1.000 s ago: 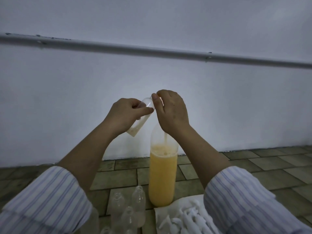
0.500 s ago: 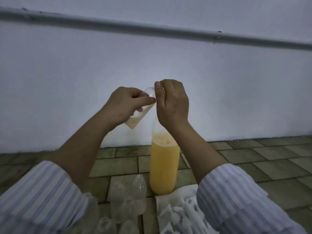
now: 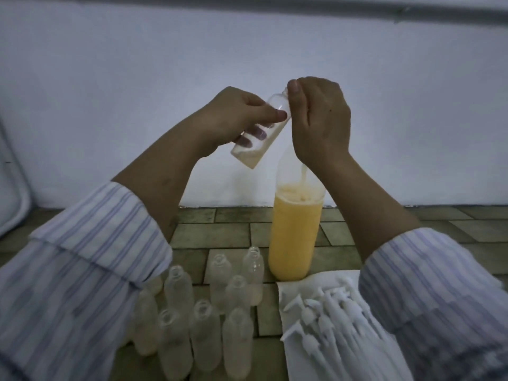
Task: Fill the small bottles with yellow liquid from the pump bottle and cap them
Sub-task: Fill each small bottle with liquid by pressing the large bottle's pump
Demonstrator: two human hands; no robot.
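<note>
More liquid in tilted bottle (image 3: 259, 133)

Grey pipe (image 3: 247, 1) runs along top of white wall (image 3: 137, 64). Floor (image 3: 239, 235) is tiled w/ greenish brick-pattern tiles.

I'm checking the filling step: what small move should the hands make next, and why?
Probably keep pumping: the right hand sits atop the pump bottle, while the left hand holds the tilted small bottle at it, with liquid only at its bottom.
</note>
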